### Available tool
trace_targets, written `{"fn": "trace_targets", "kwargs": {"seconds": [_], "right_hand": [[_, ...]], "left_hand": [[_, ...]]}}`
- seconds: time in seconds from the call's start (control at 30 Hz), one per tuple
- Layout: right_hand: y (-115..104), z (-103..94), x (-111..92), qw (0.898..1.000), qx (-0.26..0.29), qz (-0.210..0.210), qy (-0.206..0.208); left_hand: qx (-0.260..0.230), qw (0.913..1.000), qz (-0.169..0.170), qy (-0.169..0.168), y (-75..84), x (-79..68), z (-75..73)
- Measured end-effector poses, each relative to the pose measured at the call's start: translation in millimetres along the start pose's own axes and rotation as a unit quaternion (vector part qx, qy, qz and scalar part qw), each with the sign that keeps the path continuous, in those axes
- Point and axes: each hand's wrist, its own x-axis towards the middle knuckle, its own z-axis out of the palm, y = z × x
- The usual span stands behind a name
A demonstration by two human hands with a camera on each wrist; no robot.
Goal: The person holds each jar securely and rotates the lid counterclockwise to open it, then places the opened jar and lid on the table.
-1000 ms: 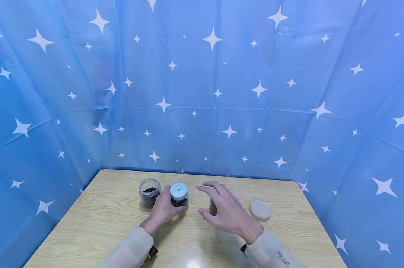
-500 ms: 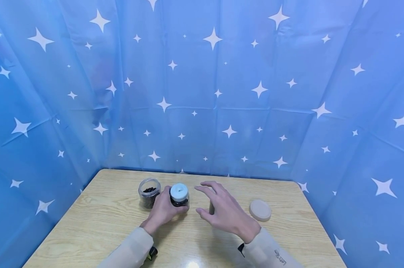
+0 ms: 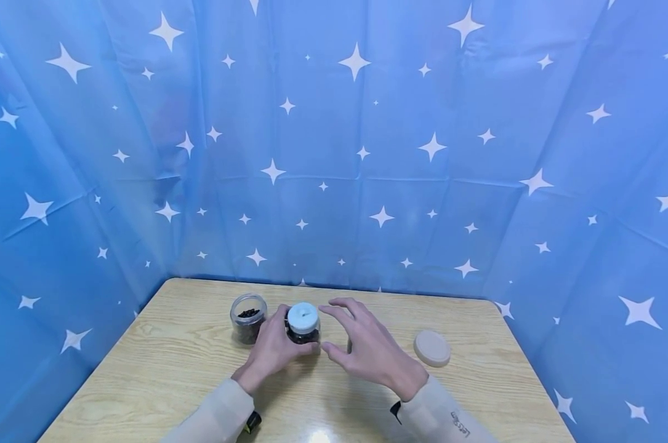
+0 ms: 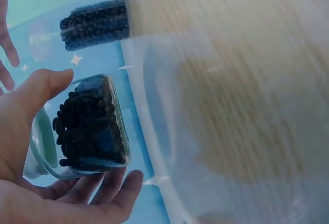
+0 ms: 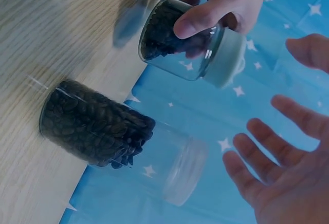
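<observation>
My left hand (image 3: 273, 346) grips a small glass jar (image 3: 304, 336) of dark beans, thumb and fingers around its sides. A pale blue lid (image 5: 226, 58) sits on that jar. In the right wrist view the jar's base is raised off the tabletop. My right hand (image 3: 374, 352) hovers just right of the lid, fingers spread and bent, holding nothing. Below it in the right wrist view stands another, taller clear jar (image 5: 97, 124), partly filled with dark beans; my right hand mostly hides it in the head view.
An uncovered glass jar (image 3: 247, 329) of dark beans stands left of my left hand. At the right lies a round beige lid (image 3: 431, 348) on the wooden table (image 3: 145, 369). A blue star-patterned curtain (image 3: 334, 154) surrounds the table's back and sides.
My left hand has moved the blue-lidded jar slightly to the right. My right hand has shifted a little left, so its fingertips are now closer to the lid.
</observation>
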Motion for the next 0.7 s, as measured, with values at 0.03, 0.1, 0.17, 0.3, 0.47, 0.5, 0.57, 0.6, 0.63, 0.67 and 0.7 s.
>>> {"fn": "trace_targets", "kwargs": {"seconds": [0.03,0.1,0.17,0.3,0.47,0.5,0.57,0.6,0.63,0.67,0.7], "right_hand": [[-0.3,-0.4,0.4,1.0,0.004,0.001,-0.001],[-1.2,-0.7,1.3,1.0,0.009,0.003,-0.003],[-1.8,-0.9,2.2,1.0,0.013,0.005,-0.004],[-3.7,-0.7,3.6,1.0,0.013,-0.001,0.002],[-6.2,0.5,4.1,1.0,0.006,-0.012,0.013],[-6.6,0.8,4.0,1.0,0.003,-0.015,0.014],[-7.7,1.0,2.9,1.0,-0.004,-0.019,0.016],[-8.3,1.0,2.3,1.0,-0.009,-0.021,0.016],[-8.9,1.0,1.5,1.0,-0.012,-0.02,0.014],[-9.5,0.8,0.7,1.0,-0.014,-0.021,0.013],[-9.9,0.6,-0.2,1.0,-0.016,-0.021,0.011]], "left_hand": [[0.0,1.0,0.005,0.0,1.5,-0.8,-0.3],[-0.005,0.9999,0.014,-0.001,5.6,-2.5,-1.3],[-0.013,0.9997,0.023,-0.003,10.1,-3.9,-2.2],[-0.015,0.9991,0.038,-0.014,19.8,-8.1,-3.1],[-0.01,0.9969,0.073,-0.028,30.7,-16.1,-4.0],[-0.009,0.9962,0.081,-0.031,32.2,-17.7,-3.8],[-0.008,0.9947,0.096,-0.035,35.3,-21.2,-3.6],[-0.007,0.9939,0.104,-0.037,36.6,-22.9,-3.4],[-0.007,0.9933,0.109,-0.039,37.8,-24.4,-3.2],[-0.008,0.9928,0.112,-0.042,39.0,-25.9,-3.1],[-0.009,0.9926,0.114,-0.043,39.9,-27.1,-2.6]]}}
